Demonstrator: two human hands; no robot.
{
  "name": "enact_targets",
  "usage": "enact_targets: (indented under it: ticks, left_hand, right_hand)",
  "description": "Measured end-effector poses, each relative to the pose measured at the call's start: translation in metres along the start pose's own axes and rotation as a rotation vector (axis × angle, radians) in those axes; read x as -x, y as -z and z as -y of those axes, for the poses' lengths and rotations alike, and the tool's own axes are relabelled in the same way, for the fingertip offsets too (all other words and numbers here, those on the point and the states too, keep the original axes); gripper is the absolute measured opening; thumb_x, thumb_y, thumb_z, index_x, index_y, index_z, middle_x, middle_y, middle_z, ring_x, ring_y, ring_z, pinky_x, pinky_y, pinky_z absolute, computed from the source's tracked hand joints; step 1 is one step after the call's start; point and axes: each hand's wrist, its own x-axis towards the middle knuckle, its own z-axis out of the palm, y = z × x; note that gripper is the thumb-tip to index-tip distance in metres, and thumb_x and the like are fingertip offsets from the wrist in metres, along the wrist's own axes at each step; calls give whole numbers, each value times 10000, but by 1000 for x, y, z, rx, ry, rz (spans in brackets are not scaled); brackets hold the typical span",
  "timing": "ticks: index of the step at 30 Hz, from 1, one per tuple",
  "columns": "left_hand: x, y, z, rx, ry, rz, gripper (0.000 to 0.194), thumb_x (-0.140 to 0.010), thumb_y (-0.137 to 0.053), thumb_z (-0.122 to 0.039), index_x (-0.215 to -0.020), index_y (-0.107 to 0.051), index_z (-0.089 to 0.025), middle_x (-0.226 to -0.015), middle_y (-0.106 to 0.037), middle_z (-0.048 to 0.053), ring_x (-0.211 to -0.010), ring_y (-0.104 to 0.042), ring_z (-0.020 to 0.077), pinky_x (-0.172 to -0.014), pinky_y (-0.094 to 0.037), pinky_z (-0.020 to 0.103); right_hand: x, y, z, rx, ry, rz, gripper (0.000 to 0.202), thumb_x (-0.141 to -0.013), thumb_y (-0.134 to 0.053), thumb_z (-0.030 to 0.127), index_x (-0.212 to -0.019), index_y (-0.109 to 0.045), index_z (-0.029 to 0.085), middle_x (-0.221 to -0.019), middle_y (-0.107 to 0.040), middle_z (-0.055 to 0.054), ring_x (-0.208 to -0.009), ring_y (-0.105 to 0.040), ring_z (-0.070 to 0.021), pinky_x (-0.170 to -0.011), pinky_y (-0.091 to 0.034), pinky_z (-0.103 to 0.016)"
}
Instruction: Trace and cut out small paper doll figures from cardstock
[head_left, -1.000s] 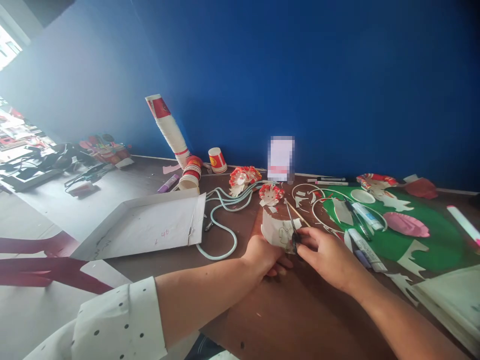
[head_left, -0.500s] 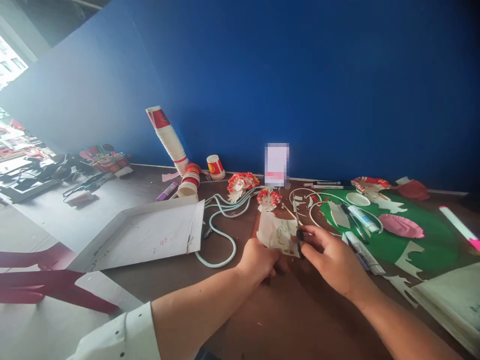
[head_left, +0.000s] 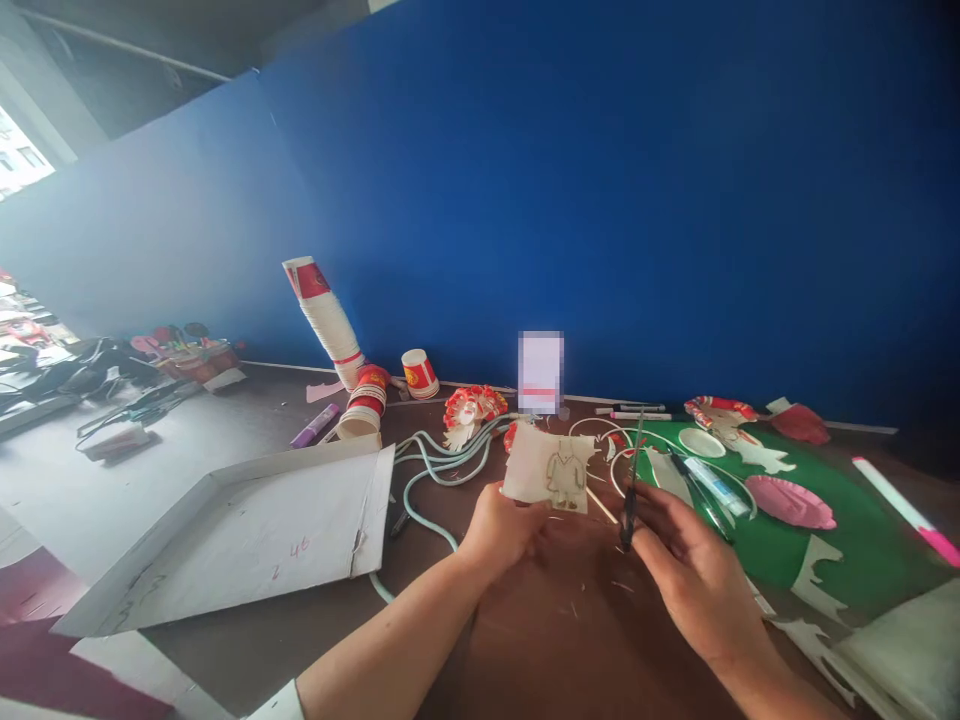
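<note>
My left hand [head_left: 504,532] pinches the lower left edge of a white paper piece [head_left: 534,465] that bears a pencil drawing of a clothed figure. Dark-handled scissors [head_left: 631,500] are in my right hand [head_left: 686,555], their blades pointing up and standing apart from the paper's right side. A thin wooden stick [head_left: 601,505] lies on the brown table between paper and scissors. Small paper scraps are scattered below the hands.
A shallow white box [head_left: 247,535] is on the left, beside a pale cable [head_left: 420,507]. Stacked paper cups [head_left: 330,325] lean at the back. On the right, a green sheet [head_left: 870,525] bears glue sticks, a pink paper plate [head_left: 791,501] and scraps.
The scissors have moved right, away from the paper. The paper is turned so that its drawing shows more fully. The camera view has shifted, and the blue wall fills more of it.
</note>
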Motion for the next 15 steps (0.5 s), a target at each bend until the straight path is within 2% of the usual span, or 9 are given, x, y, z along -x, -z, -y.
enact_targets:
  ticks: [3,7,9,12,15]
  left_hand:
    - [-11,-3,-3,118,18,30,100,-730,-654,-182,-666,-634,-109,-530,-610,21,-376,-402,67,-399,-287,214]
    - [-22,-9,-7,271,28,28,194,-724,-643,-200,-559,-589,-112,-526,-597,30,-385,-379,49,-402,-267,206]
    - [-27,-11,-9,359,20,33,192,-728,-636,-228,-583,-600,-109,-538,-599,25,-376,-341,36,-393,-232,201]
    - [-35,-12,-7,455,-27,20,193,-730,-645,-280,-665,-625,-99,-545,-597,15,-369,-289,24,-385,-164,199]
    - [-42,-10,-2,557,-78,-3,252,-698,-690,-316,-800,-646,-89,-557,-603,7,-386,-299,23,-400,-148,189]
  right_hand:
    - [1,2,-3,-1,-15,25,430,-810,-628,419,-1190,-598,220,-1135,-745,-97,-1079,-696,-272,-894,-586,-357]
    - [5,1,-2,-30,-121,143,468,-835,-605,487,-1227,-566,235,-1099,-750,-96,-1017,-711,-265,-794,-601,-328]
    - [8,-4,0,-48,-136,171,478,-823,-622,536,-1195,-586,239,-953,-763,-70,-895,-722,-245,-757,-591,-310]
    - [11,-14,1,-69,-162,156,458,-791,-638,587,-1096,-643,246,-685,-707,-12,-650,-668,-206,-629,-556,-289]
    - [14,-22,0,-105,-241,156,422,-747,-653,602,-990,-682,257,-663,-706,-14,-628,-662,-208,-578,-535,-278]
